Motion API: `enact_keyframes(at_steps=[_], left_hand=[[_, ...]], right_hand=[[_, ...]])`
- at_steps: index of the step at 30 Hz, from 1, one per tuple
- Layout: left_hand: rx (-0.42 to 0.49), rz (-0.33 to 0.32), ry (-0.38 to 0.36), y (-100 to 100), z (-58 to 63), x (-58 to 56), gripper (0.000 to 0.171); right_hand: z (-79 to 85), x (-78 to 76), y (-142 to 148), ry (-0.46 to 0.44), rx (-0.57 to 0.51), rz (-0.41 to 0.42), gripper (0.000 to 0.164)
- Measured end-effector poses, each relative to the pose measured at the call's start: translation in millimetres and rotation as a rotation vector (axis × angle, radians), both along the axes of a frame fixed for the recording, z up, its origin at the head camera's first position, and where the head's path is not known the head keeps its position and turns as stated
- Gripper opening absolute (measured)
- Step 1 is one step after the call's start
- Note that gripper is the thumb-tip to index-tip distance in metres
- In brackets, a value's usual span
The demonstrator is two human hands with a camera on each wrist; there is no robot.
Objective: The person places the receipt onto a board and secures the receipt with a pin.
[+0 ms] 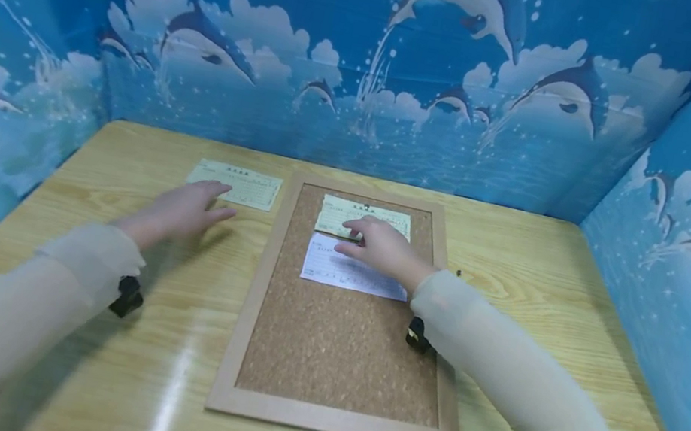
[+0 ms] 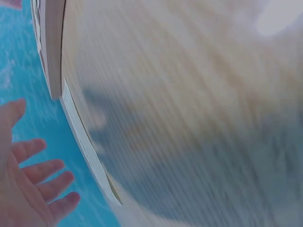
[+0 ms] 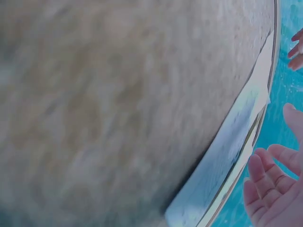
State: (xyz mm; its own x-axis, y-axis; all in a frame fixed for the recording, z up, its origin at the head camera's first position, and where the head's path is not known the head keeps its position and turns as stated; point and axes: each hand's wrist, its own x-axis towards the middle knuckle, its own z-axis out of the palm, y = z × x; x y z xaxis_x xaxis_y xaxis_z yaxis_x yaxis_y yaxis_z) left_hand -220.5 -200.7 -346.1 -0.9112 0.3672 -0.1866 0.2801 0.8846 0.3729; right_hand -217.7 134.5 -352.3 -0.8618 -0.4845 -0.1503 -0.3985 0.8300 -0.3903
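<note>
A wood-framed corkboard (image 1: 343, 352) lies on the table with a pale green printed slip (image 1: 331, 217) near its top. A dark pin (image 1: 366, 208) shows at that slip's upper edge. Just below is a white printed slip (image 1: 323, 265). My right hand (image 1: 384, 247) hovers over both slips, its fingers loosely bent and holding nothing; it hides part of each. To the left, my left hand (image 1: 184, 211) is above the table with fingers spread and nothing in them. Its fingertips overlap the near edge of another pale green slip (image 1: 247, 188) in the head view.
The wooden table (image 1: 531, 292) runs back to a blue dolphin-print cloth (image 1: 335, 115), which also rises on both sides. A small dark object (image 1: 459, 273) sits just right of the corkboard frame. Black wrist cameras (image 1: 128, 297) hang under both sleeves.
</note>
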Motion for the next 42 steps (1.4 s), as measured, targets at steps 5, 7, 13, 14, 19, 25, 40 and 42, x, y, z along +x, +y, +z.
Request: enact_keyframes(at_steps=[5,7,13,14,19,25,40,42], left_hand=[[0.026,0.106,-0.017,-13,-3.4,-16.0,0.065],[0.01,0.137,-0.031,-18,-4.4,-20.7,0.066],[-0.017,0.212,-0.022,-28,-4.1,-30.8,0.065],[-0.02,0.22,-0.017,-30,-4.1,-32.0,0.065],[-0.038,0.268,-0.017,-36,-6.6,-35.9,0.063],[-0.053,0.337,-0.025,-38,-12.4,-40.0,0.063],[-0.088,0.44,-0.011,-43,-19.7,-43.2,0.053],[-0.07,0.453,0.005,-43,-22.0,-44.2,0.047]], right_hand=[[-2.6,-0.8,-9,0.025,0.002,0.025,0.052],[-3.4,-1.2,-11,0.021,0.001,0.03,0.052],[-4.3,-1.1,-16,0.006,-0.003,0.037,0.052],[-4.2,-1.0,-17,0.005,-0.007,0.039,0.052],[-5.1,-1.3,-21,0.007,-0.023,0.06,0.052],[-4.2,-5.8,-36,-0.001,-0.053,0.09,0.052],[3.7,-18.5,-83,-0.1,-0.093,0.11,0.054],[4.6,-19.3,-88,-0.113,-0.095,0.111,0.055]])
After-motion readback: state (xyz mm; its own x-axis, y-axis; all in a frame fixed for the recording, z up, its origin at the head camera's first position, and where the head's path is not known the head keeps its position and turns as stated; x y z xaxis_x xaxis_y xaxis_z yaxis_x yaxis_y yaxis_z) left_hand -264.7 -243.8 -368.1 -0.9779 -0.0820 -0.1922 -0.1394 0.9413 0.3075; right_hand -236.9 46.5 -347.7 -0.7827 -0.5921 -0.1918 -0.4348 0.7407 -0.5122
